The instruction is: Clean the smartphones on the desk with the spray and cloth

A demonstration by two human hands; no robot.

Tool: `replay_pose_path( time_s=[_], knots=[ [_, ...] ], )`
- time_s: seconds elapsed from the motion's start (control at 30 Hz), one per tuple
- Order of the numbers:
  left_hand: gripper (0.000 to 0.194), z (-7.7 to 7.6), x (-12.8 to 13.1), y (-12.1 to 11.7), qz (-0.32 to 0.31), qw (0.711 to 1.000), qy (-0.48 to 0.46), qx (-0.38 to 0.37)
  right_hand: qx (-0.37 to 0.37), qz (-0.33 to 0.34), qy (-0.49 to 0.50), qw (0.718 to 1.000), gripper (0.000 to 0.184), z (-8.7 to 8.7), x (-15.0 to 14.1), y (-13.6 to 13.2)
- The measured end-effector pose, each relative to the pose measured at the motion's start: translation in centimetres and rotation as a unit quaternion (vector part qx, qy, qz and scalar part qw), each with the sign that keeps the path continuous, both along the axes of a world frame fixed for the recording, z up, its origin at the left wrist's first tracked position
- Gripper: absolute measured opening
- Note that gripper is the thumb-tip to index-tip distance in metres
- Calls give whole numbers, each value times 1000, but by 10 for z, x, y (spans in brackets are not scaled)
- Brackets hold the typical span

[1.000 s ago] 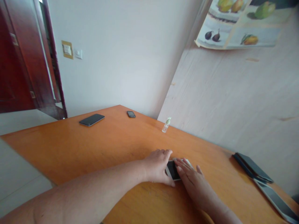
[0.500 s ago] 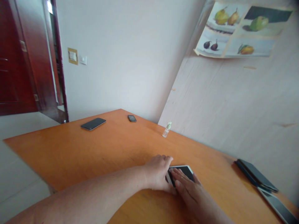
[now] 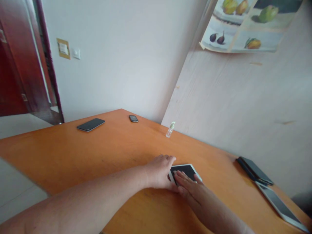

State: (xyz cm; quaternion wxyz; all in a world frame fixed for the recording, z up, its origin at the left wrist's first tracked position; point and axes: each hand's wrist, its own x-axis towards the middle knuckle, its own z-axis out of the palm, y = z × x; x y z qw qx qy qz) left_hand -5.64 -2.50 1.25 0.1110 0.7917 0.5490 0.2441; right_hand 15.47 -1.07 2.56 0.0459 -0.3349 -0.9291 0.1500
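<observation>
A tablet with a white frame and a dark screen lies on the orange-brown wooden table, low and right of centre. My left hand is closed around its left edge. Stretched out flat, the fingers of my right hand rest on the screen and cover its lower part. Whether anything thin lies beneath that palm is hidden. Beyond both hands, a small clear pump bottle stands upright near the wall side of the table.
A large dark phone and a smaller one lie towards the far end. To the right are a dark folded case and a second white-framed tablet. Fruit paintings hang above; a red-brown door is at left.
The view has tilted down and turned a little right. My right hand has slid slightly towards me on the tablet, uncovering more screen. My left hand keeps its grip.
</observation>
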Motion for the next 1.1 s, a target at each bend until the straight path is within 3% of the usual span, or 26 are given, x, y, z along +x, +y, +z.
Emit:
replay_pose_path(
  time_s=[0.23,0.43,0.53,0.67,0.77,0.97,1.03,1.1],
  knots=[
    [90,4,-2,-1,3,1000,4,-26,72,-116,69,988,36,-13,23,44],
    [93,5,-4,-1,-1,1000,6,-26,25,-232,193,953,33,-14,27,55],
    [90,7,-3,-2,9,1000,1,-28,29,-256,181,949,22,-19,32,62],
    [80,9,-2,-3,15,999,0,-34,89,-267,108,953,16,-23,34,69],
    [76,8,-1,-3,10,1000,0,-28,90,-240,115,960,14,-21,25,60],
    [69,6,-2,-1,-2,1000,-6,-20,2,-15,195,981,19,-11,-12,14],
    [67,6,-2,-1,-3,1000,-3,-19,-11,-23,190,981,19,-10,-15,10],
    [68,7,-2,-1,-2,1000,0,-21,2,-81,170,982,16,-10,-8,18]
  ],
)
